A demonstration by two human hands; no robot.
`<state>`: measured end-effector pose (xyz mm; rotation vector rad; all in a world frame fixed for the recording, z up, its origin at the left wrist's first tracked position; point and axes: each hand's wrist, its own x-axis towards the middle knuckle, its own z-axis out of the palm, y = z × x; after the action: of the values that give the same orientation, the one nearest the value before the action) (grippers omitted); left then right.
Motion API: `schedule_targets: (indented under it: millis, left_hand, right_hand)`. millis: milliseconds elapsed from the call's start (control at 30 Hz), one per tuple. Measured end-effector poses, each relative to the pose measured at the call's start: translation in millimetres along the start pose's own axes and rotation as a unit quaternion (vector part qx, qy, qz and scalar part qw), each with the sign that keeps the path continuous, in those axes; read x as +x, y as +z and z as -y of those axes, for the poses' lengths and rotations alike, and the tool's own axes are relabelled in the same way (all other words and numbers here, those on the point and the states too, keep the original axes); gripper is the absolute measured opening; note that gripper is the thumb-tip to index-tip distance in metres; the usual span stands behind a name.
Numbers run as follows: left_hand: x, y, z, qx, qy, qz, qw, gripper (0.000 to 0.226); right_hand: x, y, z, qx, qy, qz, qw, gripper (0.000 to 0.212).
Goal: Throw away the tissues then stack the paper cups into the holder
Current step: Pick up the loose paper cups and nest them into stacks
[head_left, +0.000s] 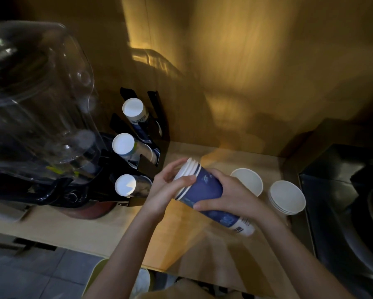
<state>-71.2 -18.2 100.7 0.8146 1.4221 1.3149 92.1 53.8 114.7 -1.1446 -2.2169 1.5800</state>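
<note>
Hands (202,190) around nested blue paper cups (205,190)

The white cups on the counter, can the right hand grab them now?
Probably not yet: the right hand is full, holding the blue cup stack with the left hand. The white cups sit uncovered beside it.

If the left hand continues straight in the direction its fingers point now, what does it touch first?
Its fingers point up-right and already rest on the white rims of the blue paper cup stack held by both hands; left hand, right hand.
</note>
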Motion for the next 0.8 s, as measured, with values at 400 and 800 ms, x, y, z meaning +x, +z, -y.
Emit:
schedule_targets:
  millis: [400,800]
  left_hand:
    - [6.6,16.5,2.7,-0.078,-0.026,-0.074,0.994,0.064]
    - [12.1,-10.7,11.3,-0.352,-0.125,-0.147,0.916,0.027]
  right_hand:
    - [-15.4,-15.3,-2.8,-0.281,-0.081,-0.125,0.948,0.093]
    - [-26.4,-85.4,-1.1,0.135,-0.126,-0.368,0.912,0.096]
